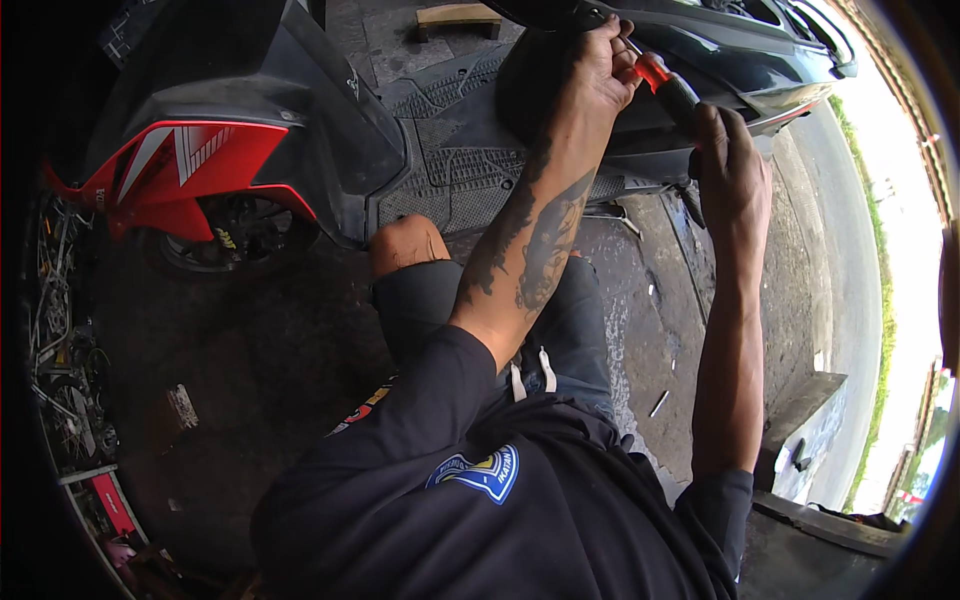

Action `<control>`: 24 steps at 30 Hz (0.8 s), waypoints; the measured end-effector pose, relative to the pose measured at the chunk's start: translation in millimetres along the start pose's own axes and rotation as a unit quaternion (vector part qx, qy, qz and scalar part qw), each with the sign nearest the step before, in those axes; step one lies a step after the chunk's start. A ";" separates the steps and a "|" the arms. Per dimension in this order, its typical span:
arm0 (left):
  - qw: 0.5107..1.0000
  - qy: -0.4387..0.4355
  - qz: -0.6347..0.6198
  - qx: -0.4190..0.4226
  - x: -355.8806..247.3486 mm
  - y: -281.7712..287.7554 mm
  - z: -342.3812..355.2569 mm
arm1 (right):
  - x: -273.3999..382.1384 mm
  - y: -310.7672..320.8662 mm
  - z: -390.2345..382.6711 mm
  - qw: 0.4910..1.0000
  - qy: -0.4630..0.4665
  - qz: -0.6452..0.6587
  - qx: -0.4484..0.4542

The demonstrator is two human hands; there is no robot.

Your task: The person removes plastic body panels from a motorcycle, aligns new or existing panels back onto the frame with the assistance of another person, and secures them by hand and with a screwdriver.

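My right hand (pixel 732 165) is closed round the back end of a screwdriver (pixel 675 95) with a red and black handle. The shaft points up and left, toward the underside of the scooter's dark seat (pixel 545 12). My left hand (pixel 610 68) is closed at the front of the tool, fingers pinched about the shaft near its tip. The tip itself and whatever it meets are hidden by those fingers. Both hands are over the side of the black and red scooter (pixel 450 130), near its glossy dark rear panel (pixel 715 50).
The scooter's red front fairing (pixel 190 165) and front wheel (pixel 235 235) stand at the left. A small wooden stool (pixel 458 18) is beyond the footboard. Metal parts (pixel 70 390) crowd the left rim. A low ledge (pixel 810 430) and a road (pixel 850 250) lie at right.
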State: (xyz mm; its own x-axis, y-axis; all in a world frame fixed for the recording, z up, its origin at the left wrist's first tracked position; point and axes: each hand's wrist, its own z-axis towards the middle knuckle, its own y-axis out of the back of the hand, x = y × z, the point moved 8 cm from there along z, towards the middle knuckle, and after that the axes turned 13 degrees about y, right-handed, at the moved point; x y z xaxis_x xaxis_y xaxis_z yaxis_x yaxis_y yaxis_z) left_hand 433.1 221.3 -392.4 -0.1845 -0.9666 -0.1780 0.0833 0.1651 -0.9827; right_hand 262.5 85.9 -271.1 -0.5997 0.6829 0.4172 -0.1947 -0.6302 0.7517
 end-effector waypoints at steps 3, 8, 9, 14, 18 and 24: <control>0.997 -0.001 0.021 -0.077 14.5 -2.2 -9.7 | 8.6 0.6 -9.8 0.994 0.092 -0.054 -0.038; 0.999 -0.015 -0.029 -0.029 10.6 -3.7 1.8 | -5.0 -5.2 0.9 0.992 0.060 -0.106 0.020; 0.999 -0.026 -0.011 -0.034 1.0 3.8 1.8 | -3.4 -8.7 2.6 0.995 0.028 -0.090 0.040; 0.997 -0.033 -0.019 -0.064 14.0 12.1 11.5 | 24.3 0.0 -13.6 0.989 0.135 -0.060 -0.026; 0.998 -0.049 -0.034 0.011 -13.6 34.6 32.7 | 33.3 0.7 3.9 0.991 0.046 -0.121 -0.034; 0.998 -0.021 0.005 0.054 -7.8 16.1 8.0 | 48.9 2.6 10.5 0.966 0.228 -0.123 0.023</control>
State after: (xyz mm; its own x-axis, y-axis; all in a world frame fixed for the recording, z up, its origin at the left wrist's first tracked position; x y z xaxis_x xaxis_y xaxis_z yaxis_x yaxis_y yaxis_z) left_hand 443.7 230.0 -406.4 -0.1421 -0.9727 -0.1834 0.1902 0.1550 -0.9694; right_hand 240.8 121.5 -243.4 -0.8208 0.5700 -0.0367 -0.3459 -0.4450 0.8260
